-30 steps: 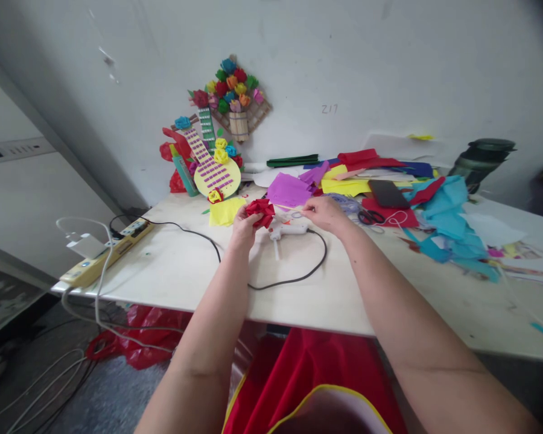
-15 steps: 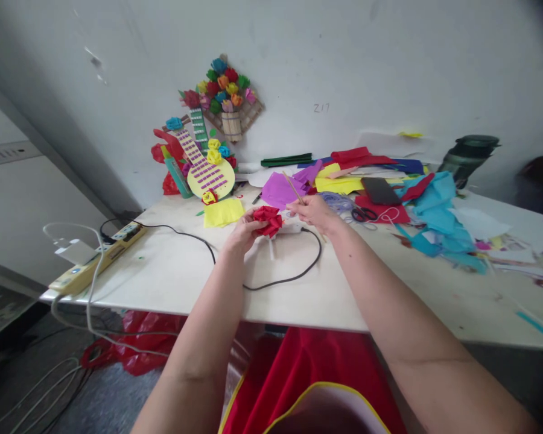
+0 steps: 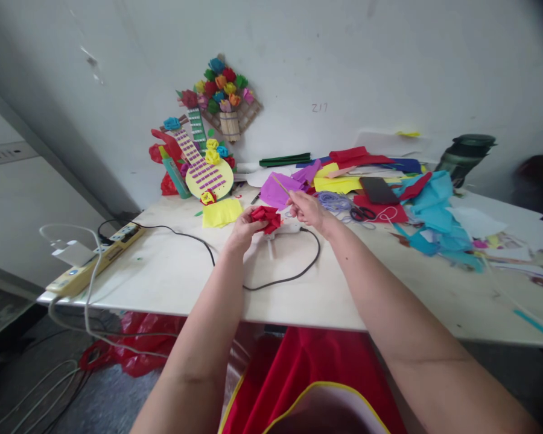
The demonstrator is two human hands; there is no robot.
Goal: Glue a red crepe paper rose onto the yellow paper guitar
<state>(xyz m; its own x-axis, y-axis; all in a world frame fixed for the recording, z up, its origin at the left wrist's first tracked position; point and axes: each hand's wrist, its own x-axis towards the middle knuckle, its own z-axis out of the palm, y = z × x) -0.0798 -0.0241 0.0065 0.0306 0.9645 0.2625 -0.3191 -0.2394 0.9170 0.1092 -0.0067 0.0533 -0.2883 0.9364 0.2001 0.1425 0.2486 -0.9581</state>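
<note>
My left hand (image 3: 245,229) grips a red crepe-paper flower (image 3: 266,219) from its left side, above the table. To its right, my right hand (image 3: 306,208) is closed around a thin wooden stick (image 3: 281,184), whose upper end points up and to the left. The stick and the flower are apart. Below the flower, a hot glue gun (image 3: 290,227) with a black cord and a white glue stick (image 3: 271,248) at its lower end are partly hidden by the flower and my hands.
A yellow paper piece (image 3: 222,213) and a guitar-shaped craft (image 3: 209,175) stand at left. A power strip (image 3: 93,265) lies along the left edge. Scissors (image 3: 362,214), purple string (image 3: 333,202), a phone (image 3: 380,190), blue crepe paper (image 3: 437,202) and a bottle (image 3: 466,158) lie or stand at right.
The stick in my right hand has tilted further to the left, and that hand has turned slightly. The red flower has turned a little in my left hand.
</note>
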